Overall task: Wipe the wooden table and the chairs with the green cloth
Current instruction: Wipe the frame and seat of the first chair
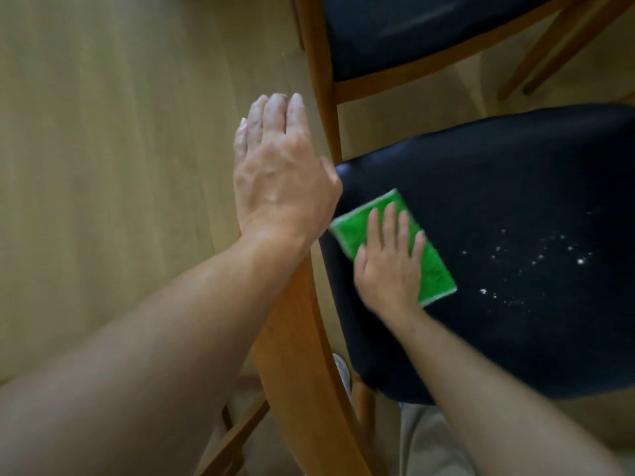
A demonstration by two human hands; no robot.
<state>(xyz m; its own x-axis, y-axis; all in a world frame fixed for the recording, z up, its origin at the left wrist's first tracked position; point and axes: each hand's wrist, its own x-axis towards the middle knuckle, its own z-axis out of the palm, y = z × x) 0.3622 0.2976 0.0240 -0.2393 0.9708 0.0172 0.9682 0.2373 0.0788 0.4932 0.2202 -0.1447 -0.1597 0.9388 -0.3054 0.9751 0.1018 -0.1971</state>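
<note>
**Folded cloth pressed flat on the chair seat**

The green cloth [391,245] lies folded into a flat rectangle on the black padded seat [498,187] of the nearer chair, toward the seat's left side. It looks soft, light and limp, so it should slide easily on the smooth upholstery and would bunch up if pushed from one edge. Pressing down over its middle with a spread palm is probably the best hold, and that is how the right hand [390,266] sits now: fingers straight and splayed on top, not curled round it.

To the right, white crumbs [536,259] are scattered across the seat, well apart from the cloth.

The left hand [278,170] is flat, fingers together; it seems to rest on the chair's curved wooden backrest [295,338], though contact is unclear. A second chair [395,32] stands beyond, on pale wooden flooring [120,132].
</note>
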